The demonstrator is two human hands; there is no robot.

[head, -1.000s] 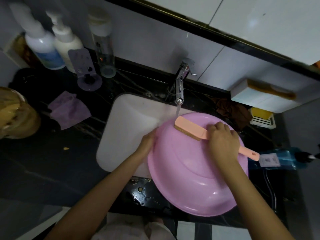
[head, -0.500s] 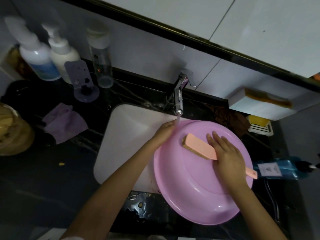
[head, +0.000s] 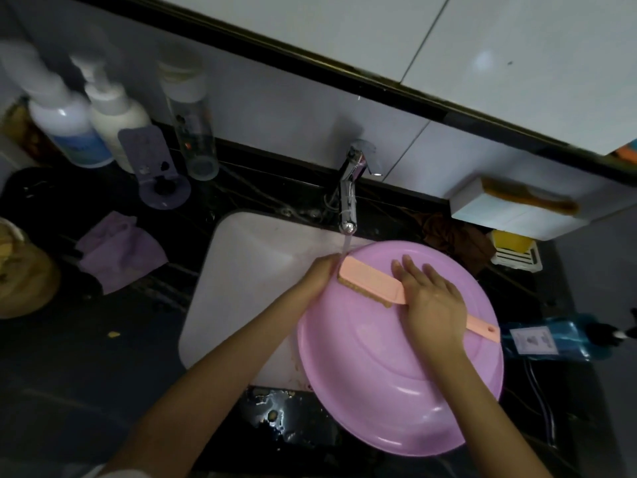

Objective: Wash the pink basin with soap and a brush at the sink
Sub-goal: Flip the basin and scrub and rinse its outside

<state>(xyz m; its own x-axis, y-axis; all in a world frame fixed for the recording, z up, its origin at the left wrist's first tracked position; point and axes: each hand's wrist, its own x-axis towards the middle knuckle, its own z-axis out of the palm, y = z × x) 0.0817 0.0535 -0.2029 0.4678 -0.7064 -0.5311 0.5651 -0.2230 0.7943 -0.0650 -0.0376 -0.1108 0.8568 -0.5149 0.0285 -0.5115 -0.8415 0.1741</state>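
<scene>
Dark wet desk [head: 86, 374] around a white sink [head: 241, 270]: left hand [head: 319, 276] grips the pink basin [head: 396, 391] rim, right hand [head: 431, 305] lies flat-fingered on the brush [head: 368, 281]; unclasped, it could skid off

The right hand [head: 435, 307] is covering part of the brush [head: 368, 281]; fingertips of the left hand [head: 319, 274] are hiding at the pink basin [head: 396, 374] rim; pump bottles [head: 70, 131] are showing blurred.
</scene>
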